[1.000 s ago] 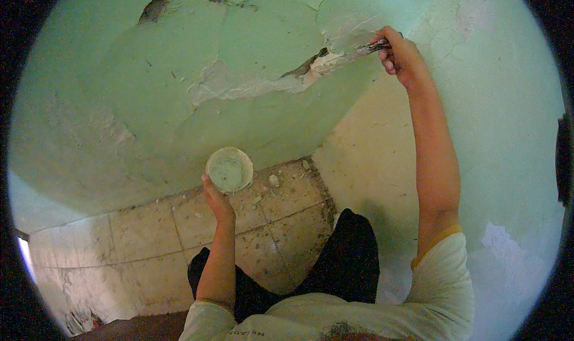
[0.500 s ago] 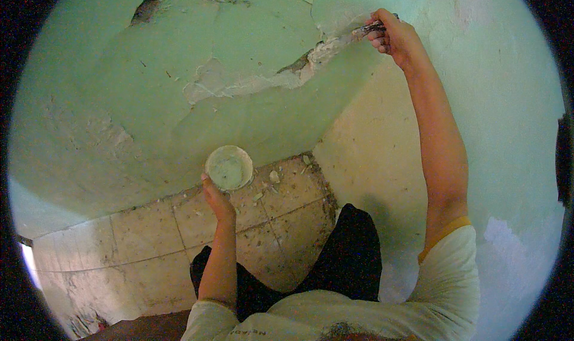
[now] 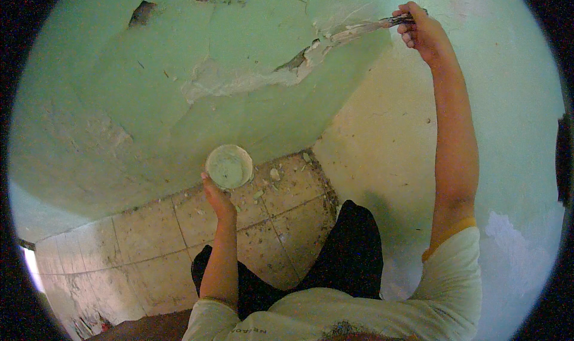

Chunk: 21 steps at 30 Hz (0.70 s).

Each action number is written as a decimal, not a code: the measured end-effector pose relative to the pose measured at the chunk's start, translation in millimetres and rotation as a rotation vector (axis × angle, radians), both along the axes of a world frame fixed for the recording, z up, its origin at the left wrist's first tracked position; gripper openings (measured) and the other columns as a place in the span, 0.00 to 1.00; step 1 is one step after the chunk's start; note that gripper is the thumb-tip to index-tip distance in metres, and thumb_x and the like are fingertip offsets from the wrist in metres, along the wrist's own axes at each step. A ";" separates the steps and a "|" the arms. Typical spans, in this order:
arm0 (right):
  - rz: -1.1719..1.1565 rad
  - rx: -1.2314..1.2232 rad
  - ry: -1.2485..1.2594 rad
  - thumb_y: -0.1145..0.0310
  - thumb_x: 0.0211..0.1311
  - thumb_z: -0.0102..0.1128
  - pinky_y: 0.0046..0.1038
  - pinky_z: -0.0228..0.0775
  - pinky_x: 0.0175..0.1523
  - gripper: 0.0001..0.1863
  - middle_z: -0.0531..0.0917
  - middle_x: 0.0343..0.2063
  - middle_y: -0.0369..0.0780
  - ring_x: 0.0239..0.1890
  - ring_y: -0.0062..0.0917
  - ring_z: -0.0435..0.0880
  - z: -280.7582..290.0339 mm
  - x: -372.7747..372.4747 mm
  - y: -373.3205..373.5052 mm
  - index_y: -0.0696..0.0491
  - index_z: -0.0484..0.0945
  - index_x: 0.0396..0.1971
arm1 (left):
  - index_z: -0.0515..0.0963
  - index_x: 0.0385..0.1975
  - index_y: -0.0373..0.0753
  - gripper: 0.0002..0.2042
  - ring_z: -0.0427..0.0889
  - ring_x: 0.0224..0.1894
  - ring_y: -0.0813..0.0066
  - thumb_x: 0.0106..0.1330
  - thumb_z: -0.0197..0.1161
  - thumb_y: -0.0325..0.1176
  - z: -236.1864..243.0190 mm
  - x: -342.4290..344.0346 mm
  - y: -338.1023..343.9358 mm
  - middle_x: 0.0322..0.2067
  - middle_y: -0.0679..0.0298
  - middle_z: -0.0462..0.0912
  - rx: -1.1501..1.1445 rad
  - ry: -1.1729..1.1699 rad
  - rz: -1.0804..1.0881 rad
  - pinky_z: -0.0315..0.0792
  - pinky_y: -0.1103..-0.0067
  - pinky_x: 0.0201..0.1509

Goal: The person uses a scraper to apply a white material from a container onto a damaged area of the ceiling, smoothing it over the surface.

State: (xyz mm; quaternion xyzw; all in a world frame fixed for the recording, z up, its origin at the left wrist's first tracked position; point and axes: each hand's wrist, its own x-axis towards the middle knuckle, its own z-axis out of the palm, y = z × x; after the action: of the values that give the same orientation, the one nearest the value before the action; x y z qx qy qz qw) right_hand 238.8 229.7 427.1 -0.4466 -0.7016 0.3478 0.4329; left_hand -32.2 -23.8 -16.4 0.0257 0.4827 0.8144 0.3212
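My left hand is closed around the side of a round, pale bowl. Whitish paste coats the inside of the bowl. Up and to the right, my right hand grips a dark-handled putty knife whose blade points left along the green wall. Beneath the blade runs a long, rough strip of whitish filler, slanting up to the right. A dark open gap interrupts this strip. How much paste is on the blade is too blurred to tell.
A yellowish adjoining wall meets the green one at a corner on the right. Below lies a tiled floor scattered with plaster chips. Higher on the green wall are a dark hole and cracks.
My right hand has moved right with the putty knife, toward the corner, leaving more of the filler strip in view. The left hand and bowl have stayed nearly still.
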 end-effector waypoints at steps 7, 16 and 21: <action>-0.040 -0.106 -0.073 0.52 0.59 0.57 0.23 0.67 0.22 0.17 0.80 0.20 0.36 0.17 0.20 0.75 -47.2 -15.1 -18.3 0.52 0.81 0.31 | 0.69 0.60 0.39 0.31 0.74 0.57 0.66 0.71 0.48 0.60 -6.7 -1.5 3.9 0.56 0.61 0.75 0.042 -0.031 0.001 0.70 0.69 0.57; -0.043 -0.040 0.196 0.53 0.59 0.58 0.22 0.67 0.22 0.17 0.79 0.18 0.36 0.16 0.19 0.75 -45.7 -35.2 -14.2 0.53 0.81 0.33 | 0.68 0.61 0.39 0.32 0.74 0.58 0.65 0.72 0.45 0.61 -6.6 -1.2 3.3 0.58 0.62 0.74 0.016 -0.022 -0.003 0.69 0.72 0.57; -0.050 -0.009 0.174 0.55 0.60 0.58 0.24 0.73 0.22 0.17 0.81 0.20 0.39 0.17 0.23 0.79 -28.1 -19.3 -14.2 0.55 0.80 0.32 | 0.68 0.62 0.39 0.32 0.72 0.60 0.64 0.71 0.45 0.61 11.2 7.9 2.7 0.60 0.61 0.72 -0.030 -0.044 0.008 0.68 0.69 0.59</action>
State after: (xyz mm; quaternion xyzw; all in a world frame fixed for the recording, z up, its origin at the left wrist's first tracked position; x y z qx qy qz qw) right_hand 219.5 215.5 399.0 -0.4342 -0.6482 0.3775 0.4988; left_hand -24.3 -21.1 -5.2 0.0008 0.4877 0.8087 0.3289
